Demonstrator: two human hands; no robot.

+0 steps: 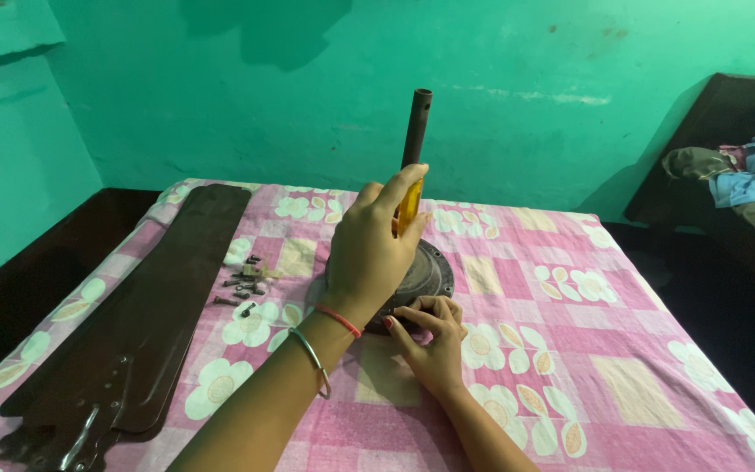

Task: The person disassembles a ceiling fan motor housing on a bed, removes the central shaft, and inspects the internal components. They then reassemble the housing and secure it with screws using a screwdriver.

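A round dark metal fan motor (430, 273) with an upright brown rod sits on the pink floral bedsheet (570, 350). The left hand (369, 253) hides most of it, fingers gripping a yellow-handled screwdriver (409, 208); the right hand (434, 336) pinches its rim.

L wrist: red thread (338, 320), silver bangle (311, 352); bare arms.

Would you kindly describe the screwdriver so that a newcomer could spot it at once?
On the pink floral cloth sits a round dark fan motor with an upright rod. The left hand grips the screwdriver beside that rod; its translucent yellow handle is unique here.
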